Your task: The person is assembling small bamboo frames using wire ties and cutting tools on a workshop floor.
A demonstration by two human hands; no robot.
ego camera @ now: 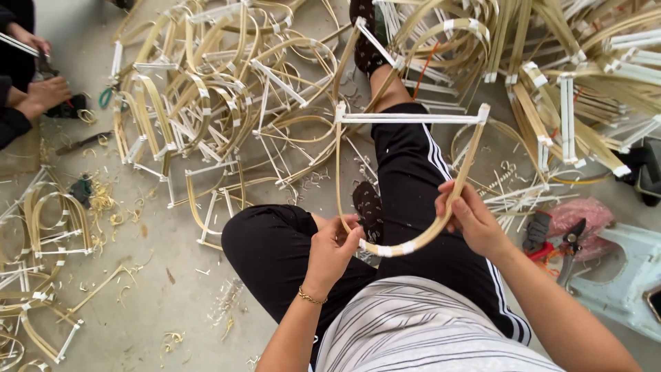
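Left hand [332,242] and right hand [467,215] each pinch one bamboo hoop [413,244] – pink bag [582,215], maybe packaging, right of right hand – frames [206,103] beyond, uncountable.

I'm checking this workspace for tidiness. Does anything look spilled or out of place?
Yes: pale shavings and curled strips litter the grey concrete floor, and the bent cane frames lie in tangled heaps. The U-shaped cane frame between both hands looks intact.

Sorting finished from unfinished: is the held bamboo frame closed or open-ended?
Closed: the bamboo frame curves into a U whose ends meet a straight white crossbar.
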